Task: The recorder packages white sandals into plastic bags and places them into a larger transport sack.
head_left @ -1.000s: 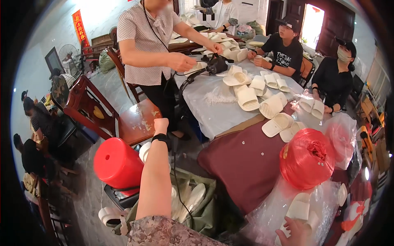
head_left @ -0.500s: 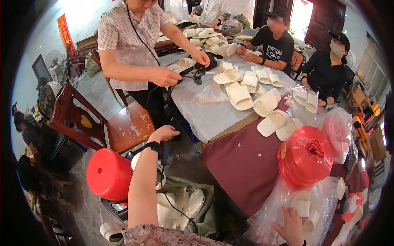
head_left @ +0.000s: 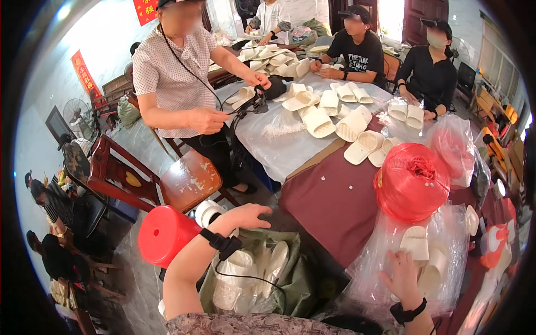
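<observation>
My left hand (head_left: 249, 216) reaches out above a green sack (head_left: 298, 262), fingers stretched and nothing in them. Inside the sack lie cream slippers (head_left: 234, 279) wrapped in clear plastic. A black band with a cable circles my left wrist. My right hand (head_left: 403, 279), fingers spread, rests at the heel of a cream slipper (head_left: 414, 244). That slipper and a second one (head_left: 432, 272) lie side by side on a stack of clear plastic bags (head_left: 371, 276). Whether my fingertips press on the slipper I cannot tell.
A large red roll of plastic twine (head_left: 410, 187) stands beyond the bags on a maroon cloth (head_left: 329, 206). Loose cream slippers (head_left: 318, 121) cover the table further off. A red stool (head_left: 167, 235) and wooden chair (head_left: 187, 181) stand left. Across, one person handles black straps; others sit around.
My left hand has moved right and nearer, over the sack, and its fingers have stretched out. My right hand has come up beside the slipper. The view has shifted.
</observation>
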Available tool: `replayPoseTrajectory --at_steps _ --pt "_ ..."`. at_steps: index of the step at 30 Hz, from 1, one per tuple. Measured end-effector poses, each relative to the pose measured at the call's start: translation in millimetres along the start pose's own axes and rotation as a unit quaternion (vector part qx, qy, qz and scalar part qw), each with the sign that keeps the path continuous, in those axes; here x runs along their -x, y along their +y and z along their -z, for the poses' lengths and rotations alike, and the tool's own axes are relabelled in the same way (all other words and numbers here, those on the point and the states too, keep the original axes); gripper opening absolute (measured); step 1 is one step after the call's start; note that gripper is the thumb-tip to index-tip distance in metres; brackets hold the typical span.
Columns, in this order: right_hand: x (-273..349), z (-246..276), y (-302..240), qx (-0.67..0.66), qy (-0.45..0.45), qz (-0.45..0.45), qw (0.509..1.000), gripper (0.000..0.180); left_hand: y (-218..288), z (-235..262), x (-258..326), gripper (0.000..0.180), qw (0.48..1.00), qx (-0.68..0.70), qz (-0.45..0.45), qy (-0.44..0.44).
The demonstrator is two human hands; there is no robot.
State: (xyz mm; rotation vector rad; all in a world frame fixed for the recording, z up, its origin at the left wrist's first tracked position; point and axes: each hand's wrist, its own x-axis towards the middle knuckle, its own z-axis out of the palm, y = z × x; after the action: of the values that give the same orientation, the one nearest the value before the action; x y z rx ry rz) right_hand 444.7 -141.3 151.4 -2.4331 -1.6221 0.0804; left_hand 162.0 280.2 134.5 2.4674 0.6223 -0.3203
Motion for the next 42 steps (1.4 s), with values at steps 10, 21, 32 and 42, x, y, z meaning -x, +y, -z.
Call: replayPoseTrajectory --at_steps 10,21,32,42 --pt "8 9 8 -0.007 -0.007 0.087 0.996 0.057 54 -50 106 0.062 0.949 -0.209 -0.052 0.231" --pt "14 58 58 -0.305 -0.065 0.025 0.950 0.046 178 -221 44 0.094 0.965 -0.256 -0.003 0.060" --pt "5 54 95 -0.331 -0.103 0.062 0.936 0.051 131 -295 29 0.036 0.915 -0.346 0.158 -0.136" --pt "-9 62 93 -0.346 -0.154 0.063 0.923 0.047 192 -257 74 0.055 0.982 -0.092 0.149 0.070"
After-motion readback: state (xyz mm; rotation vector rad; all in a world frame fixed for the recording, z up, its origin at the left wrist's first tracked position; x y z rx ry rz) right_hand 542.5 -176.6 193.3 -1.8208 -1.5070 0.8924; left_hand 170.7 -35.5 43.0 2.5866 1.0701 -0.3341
